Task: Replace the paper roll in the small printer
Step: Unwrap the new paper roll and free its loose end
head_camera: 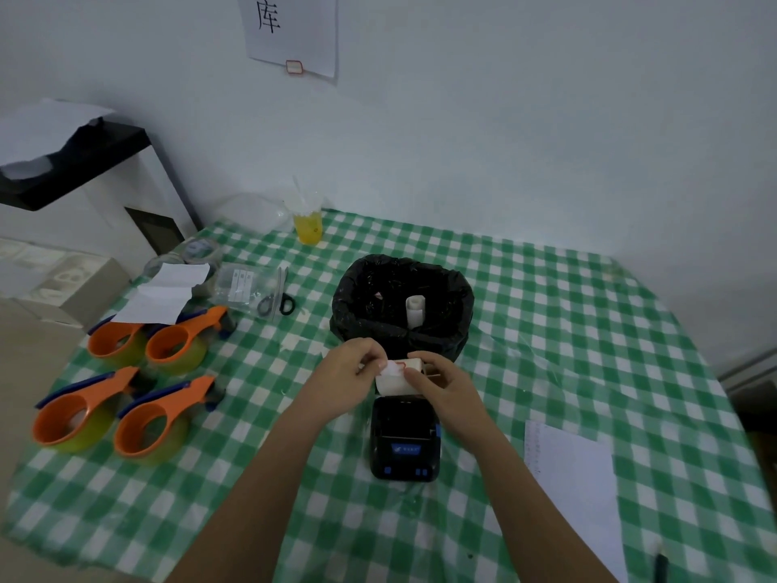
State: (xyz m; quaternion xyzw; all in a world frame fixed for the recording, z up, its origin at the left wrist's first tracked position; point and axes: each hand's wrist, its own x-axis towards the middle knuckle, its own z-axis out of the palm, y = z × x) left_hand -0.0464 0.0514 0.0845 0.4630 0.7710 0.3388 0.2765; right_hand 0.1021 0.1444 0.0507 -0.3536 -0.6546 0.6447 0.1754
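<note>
A small black printer [404, 441] with blue buttons sits on the green checked tablecloth [525, 313], near the table's middle. Just above its far end, both hands hold a white paper roll [395, 378]. My left hand [352, 372] pinches the roll's upper left edge, where a small red mark shows. My right hand [441, 382] grips the roll from the right, thumb across its front. Behind the hands stands a bin lined with a black bag [403, 305], and a spent white roll [415, 311] stands inside it.
Several orange tape dispensers [126, 385] lie at the left. Scissors [277, 302], a clear bag of small parts [244, 284] and a folded paper [162, 294] sit behind them. A yellow drink cup [308, 223] stands at the back. White sheets [576, 494] lie at the right front.
</note>
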